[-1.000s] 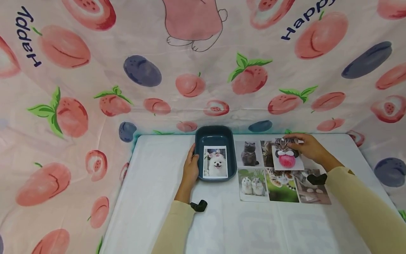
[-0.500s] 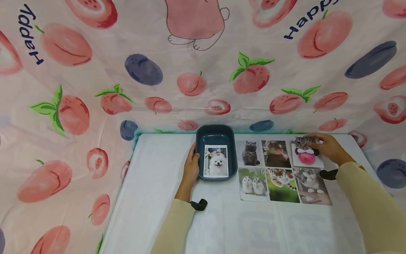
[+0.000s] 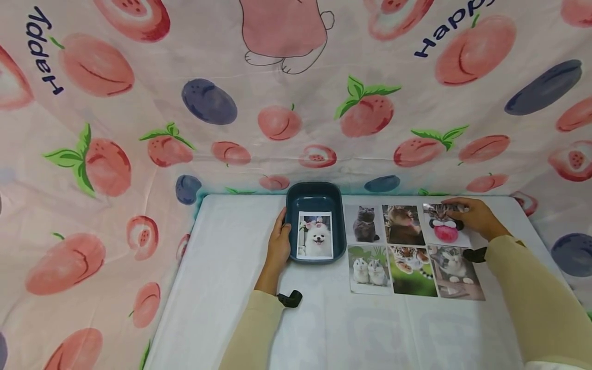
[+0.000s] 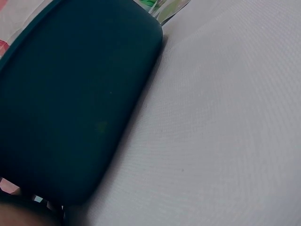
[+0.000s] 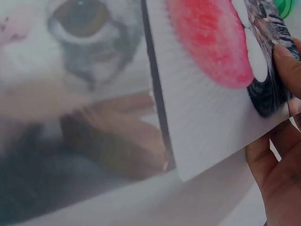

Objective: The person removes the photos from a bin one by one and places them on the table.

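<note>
Fingers of the right hand [image 3: 473,218] pinch the cat photo [image 3: 444,229] on the counter [image 3: 222,267], while the left hand [image 3: 278,245], fingers relaxed, rests against the teal tray [image 3: 315,194].

On the table [image 3: 231,288] the tray [image 3: 316,193] sits at the back with the dog photo [image 3: 315,235] inside. Right of it lie six photos in two rows; the apple-cat photo [image 3: 443,231] is back-right.

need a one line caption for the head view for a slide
Left hand rests against a teal tray holding a dog photo; right hand pinches a cat photo beside five others.
</note>
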`<action>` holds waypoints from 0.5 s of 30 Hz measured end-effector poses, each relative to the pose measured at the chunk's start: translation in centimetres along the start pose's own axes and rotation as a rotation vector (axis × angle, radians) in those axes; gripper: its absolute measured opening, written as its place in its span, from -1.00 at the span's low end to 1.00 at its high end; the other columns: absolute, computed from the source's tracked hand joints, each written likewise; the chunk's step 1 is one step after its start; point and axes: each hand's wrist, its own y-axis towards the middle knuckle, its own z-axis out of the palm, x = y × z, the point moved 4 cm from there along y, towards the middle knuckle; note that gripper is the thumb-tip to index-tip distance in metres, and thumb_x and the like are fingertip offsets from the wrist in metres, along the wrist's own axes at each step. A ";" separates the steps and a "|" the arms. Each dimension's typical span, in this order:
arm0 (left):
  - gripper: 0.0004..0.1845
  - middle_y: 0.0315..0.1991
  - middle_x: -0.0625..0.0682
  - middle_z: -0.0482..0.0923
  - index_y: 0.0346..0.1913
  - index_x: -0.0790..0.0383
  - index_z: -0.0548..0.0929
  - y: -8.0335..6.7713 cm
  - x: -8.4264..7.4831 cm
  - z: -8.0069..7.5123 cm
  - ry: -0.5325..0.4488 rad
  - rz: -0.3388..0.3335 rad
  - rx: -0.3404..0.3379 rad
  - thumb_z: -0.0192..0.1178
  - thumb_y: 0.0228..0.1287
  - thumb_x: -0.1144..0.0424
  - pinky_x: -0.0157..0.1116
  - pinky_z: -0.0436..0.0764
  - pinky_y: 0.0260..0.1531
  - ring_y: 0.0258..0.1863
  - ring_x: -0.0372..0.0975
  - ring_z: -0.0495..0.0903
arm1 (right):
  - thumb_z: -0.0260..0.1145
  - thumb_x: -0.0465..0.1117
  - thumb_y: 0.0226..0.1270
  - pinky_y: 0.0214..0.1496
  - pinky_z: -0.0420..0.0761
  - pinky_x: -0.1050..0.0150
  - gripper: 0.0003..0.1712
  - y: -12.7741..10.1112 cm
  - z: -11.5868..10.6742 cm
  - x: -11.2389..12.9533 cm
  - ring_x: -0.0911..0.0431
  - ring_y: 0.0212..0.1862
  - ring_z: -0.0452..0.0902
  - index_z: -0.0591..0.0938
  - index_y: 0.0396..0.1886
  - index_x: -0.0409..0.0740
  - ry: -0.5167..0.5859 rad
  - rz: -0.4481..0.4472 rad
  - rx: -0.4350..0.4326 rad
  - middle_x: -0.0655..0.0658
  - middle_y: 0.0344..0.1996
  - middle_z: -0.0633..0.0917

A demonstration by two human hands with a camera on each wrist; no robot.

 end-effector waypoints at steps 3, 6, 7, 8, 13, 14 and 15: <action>-0.44 0.64 -0.17 0.05 0.60 -0.31 0.19 0.0 0.0 -0.1 -0.002 0.003 0.003 -0.12 0.63 0.07 0.11 -0.01 0.60 0.65 -0.09 -0.05 | 0.32 0.11 0.45 0.32 0.19 -0.52 -0.32 0.3 0.1 0.1 -0.44 0.36 0.16 0.49 0.40 -0.16 -0.039 0.008 -0.011 -0.51 0.41 0.31; -0.44 0.64 -0.19 0.05 0.59 -0.33 0.19 0.0 0.0 -0.1 -0.001 0.000 0.004 -0.12 0.63 0.06 0.10 -0.01 0.60 0.65 -0.11 -0.05 | 0.33 0.11 0.44 0.27 0.27 -0.47 -0.32 0.4 0.3 0.4 -0.42 0.31 0.23 0.49 0.39 -0.16 -0.065 0.001 -0.024 -0.51 0.39 0.34; -0.45 0.64 -0.19 0.05 0.59 -0.33 0.19 0.0 0.0 -0.1 -0.001 -0.002 0.003 -0.12 0.63 0.05 0.10 -0.01 0.60 0.65 -0.11 -0.05 | 0.33 0.11 0.44 0.26 0.29 -0.47 -0.33 0.4 0.3 0.5 -0.42 0.30 0.24 0.50 0.39 -0.16 -0.071 -0.003 -0.030 -0.52 0.39 0.35; -0.45 0.64 -0.19 0.05 0.59 -0.34 0.19 0.0 0.0 -0.1 -0.003 -0.003 0.003 -0.12 0.63 0.05 0.10 0.00 0.60 0.65 -0.11 -0.05 | 0.34 0.09 0.45 0.25 0.30 -0.46 -0.34 0.4 0.4 0.7 -0.42 0.28 0.25 0.49 0.39 -0.17 -0.074 -0.008 -0.032 -0.52 0.38 0.36; -0.45 0.64 -0.19 0.06 0.59 -0.33 0.19 0.1 0.1 0.0 -0.015 -0.009 0.001 -0.13 0.63 0.07 0.10 0.00 0.60 0.65 -0.11 -0.04 | 0.36 0.01 0.44 0.21 0.35 -0.47 -0.40 0.2 0.7 1.2 -0.45 0.26 0.31 0.53 0.33 -0.21 -0.110 -0.019 -0.060 -0.55 0.33 0.41; -0.45 0.64 -0.20 0.06 0.59 -0.34 0.19 0.1 0.1 0.0 -0.018 -0.012 0.002 -0.13 0.63 0.07 0.09 0.00 0.60 0.65 -0.12 -0.04 | 0.36 -0.01 0.44 0.20 0.37 -0.46 -0.42 0.1 0.8 1.2 -0.45 0.24 0.33 0.54 0.32 -0.21 -0.121 -0.020 -0.067 -0.55 0.31 0.42; -0.45 0.64 -0.20 0.05 0.59 -0.34 0.19 0.1 0.1 0.0 -0.019 -0.014 0.003 -0.13 0.64 0.06 0.09 0.00 0.60 0.65 -0.12 -0.04 | 0.36 -0.01 0.44 0.19 0.38 -0.46 -0.44 0.2 0.9 1.2 -0.45 0.23 0.34 0.54 0.30 -0.21 -0.133 -0.019 -0.074 -0.55 0.29 0.44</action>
